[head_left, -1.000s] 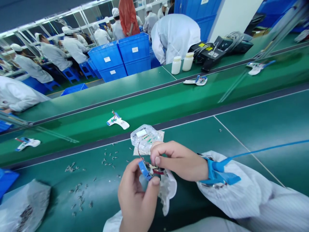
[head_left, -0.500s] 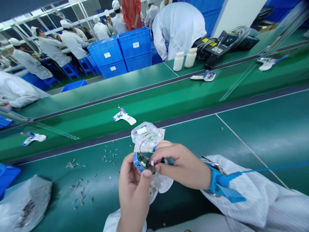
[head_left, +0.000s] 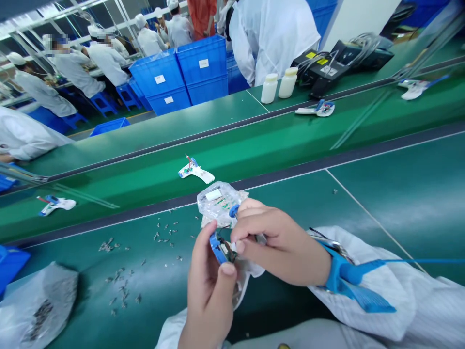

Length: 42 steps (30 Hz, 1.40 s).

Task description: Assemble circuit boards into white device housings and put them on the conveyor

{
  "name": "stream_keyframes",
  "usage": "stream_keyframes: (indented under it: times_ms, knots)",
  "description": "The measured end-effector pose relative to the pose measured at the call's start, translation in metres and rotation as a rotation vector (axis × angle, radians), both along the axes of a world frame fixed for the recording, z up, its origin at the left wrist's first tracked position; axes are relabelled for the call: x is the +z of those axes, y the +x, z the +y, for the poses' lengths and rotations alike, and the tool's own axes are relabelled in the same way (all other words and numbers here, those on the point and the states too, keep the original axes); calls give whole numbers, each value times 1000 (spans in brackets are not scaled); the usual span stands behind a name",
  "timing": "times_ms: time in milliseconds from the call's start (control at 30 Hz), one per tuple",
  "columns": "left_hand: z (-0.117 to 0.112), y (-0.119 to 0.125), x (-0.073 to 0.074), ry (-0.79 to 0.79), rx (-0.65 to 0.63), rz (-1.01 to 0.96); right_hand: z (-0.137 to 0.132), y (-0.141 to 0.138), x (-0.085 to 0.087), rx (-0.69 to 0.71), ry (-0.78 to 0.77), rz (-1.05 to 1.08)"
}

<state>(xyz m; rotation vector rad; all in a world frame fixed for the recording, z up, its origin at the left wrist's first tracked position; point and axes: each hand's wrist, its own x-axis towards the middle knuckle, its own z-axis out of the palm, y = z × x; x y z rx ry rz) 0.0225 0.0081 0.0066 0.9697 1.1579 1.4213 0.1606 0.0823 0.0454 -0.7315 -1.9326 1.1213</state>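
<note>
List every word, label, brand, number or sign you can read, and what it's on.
None readable. Marked spots:
White paper labels on stacked blue plastic bins: too small to read.
Yellow stickers and a white sticker on a black boxy device: too blurred.
White rectangular label on a clear plastic bag: no text can be made out.

white shell (head_left: 255,269): partly hidden behind left hand (head_left: 209,286) and right hand (head_left: 281,242) | circuit board (head_left: 225,249): partly covered | pinched white bit (head_left: 234,246): too small to tell | plastic bag (head_left: 60,291): cut off at left edge | blue cord (head_left: 428,261): cut off at right edge
</note>
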Motion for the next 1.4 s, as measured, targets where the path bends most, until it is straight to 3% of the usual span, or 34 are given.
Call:
stream_keyframes:
  times_ms: [233,833,1033,1300,1400]
  knots:
    - [-4,13,14,61,-28,85,-1,-1,4,40,119,-46]
    - [-5,17,16,21,37,115,1,0,5,59,50,-98]
    - [-6,10,12,48,5,437,1,0,5,54,58,-140]
    - [-5,8,10,103,12,1228,-5,0,6,-17,145,-202]
    - [-3,11,8,153,-2,1359,-4,1,2,-1,100,-182]
